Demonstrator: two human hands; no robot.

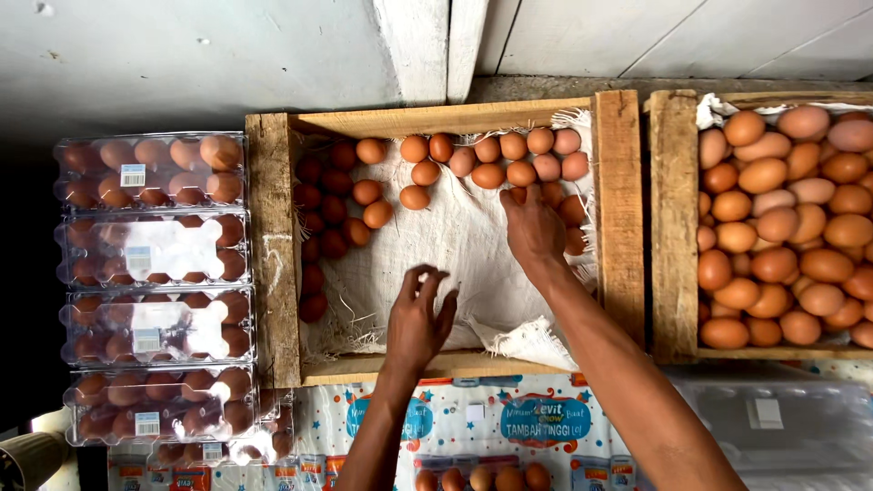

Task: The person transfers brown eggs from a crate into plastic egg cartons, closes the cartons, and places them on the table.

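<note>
1. Four clear cartons [155, 282] of brown eggs are stacked at 9 o'clock, lids shut, each with a small label.
2. The middle crate [273, 245] is lined with white sacking [455, 245]. Its eggs [496, 162] lie mostly along the 12 o'clock edge and down the 9 o'clock side; the centre of the cloth is bare.
3. The left hand [418, 318] rests at 6 o'clock in this crate, fingers spread and released on the sacking, holding nothing.
4. The right hand [535, 232] reaches toward 1 o'clock, fingertips among the eggs by the crate's right wall. Its fingers curl down over one there, but I cannot tell whether they have closed on it.
5. Judged from this, the step in hand is picking eggs out of the middle crate. The next move calls for a light, even grip, lifting straight up without knocking neighbouring eggs.
6. At 3 o'clock a second crate [675, 227] is heaped full of eggs.
</note>
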